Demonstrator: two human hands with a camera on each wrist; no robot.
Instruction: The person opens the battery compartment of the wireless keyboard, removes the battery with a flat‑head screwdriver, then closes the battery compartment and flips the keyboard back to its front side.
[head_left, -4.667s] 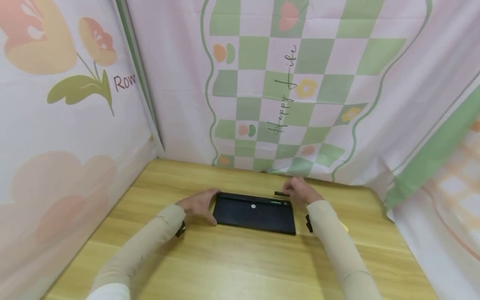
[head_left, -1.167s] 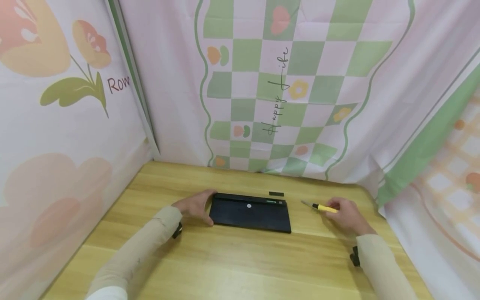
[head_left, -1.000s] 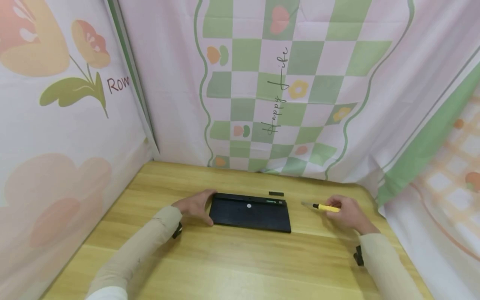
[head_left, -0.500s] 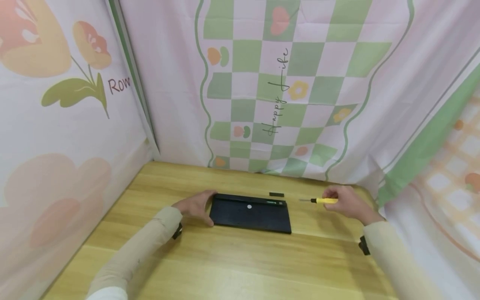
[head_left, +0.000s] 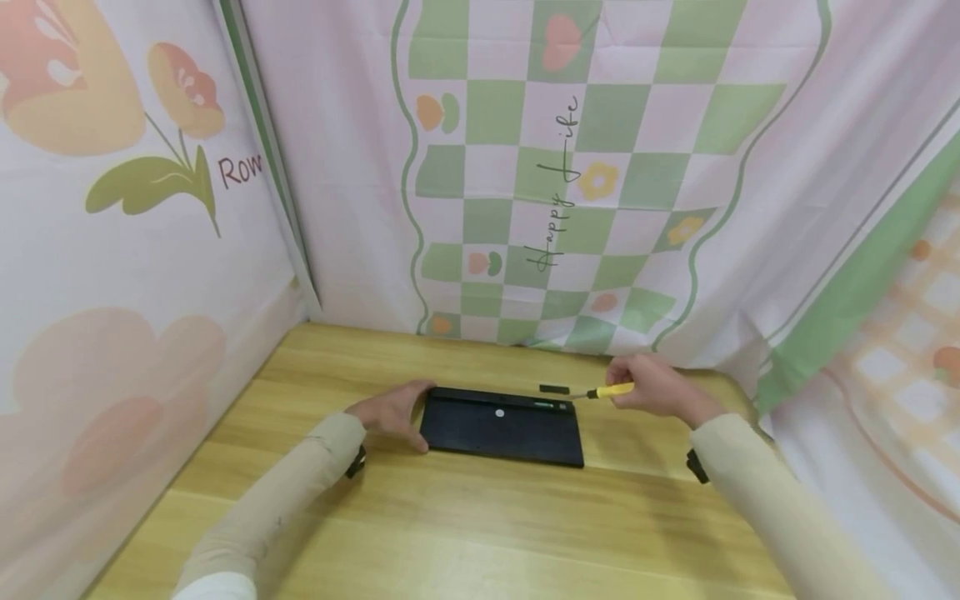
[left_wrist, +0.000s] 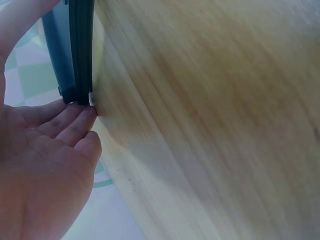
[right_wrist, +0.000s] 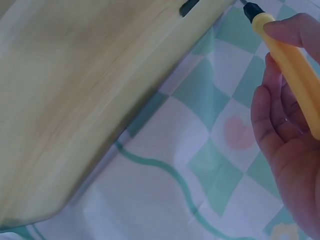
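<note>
A thin black keyboard [head_left: 495,437] lies on the wooden table with its underside up. It has a raised bar along the far side and a white round sticker. At the bar's right end an uncovered slot shows a green battery [head_left: 545,404]. My left hand [head_left: 390,415] grips the keyboard's left end, thumb at the near corner and fingers at the far one; in the left wrist view its fingertips touch the keyboard's end [left_wrist: 80,55]. My right hand [head_left: 652,385] holds a yellow-handled screwdriver [head_left: 617,390] with its tip near the slot; whether it touches cannot be told.
A small black cover [head_left: 554,389] lies just behind the keyboard's right end. The table [head_left: 465,533] meets a printed curtain [head_left: 525,208] at the back, with cloth on both sides.
After setting down the small black cover, my right hand picked up the screwdriver, raised it and brought it left to the slot. My left hand has stayed on the keyboard.
</note>
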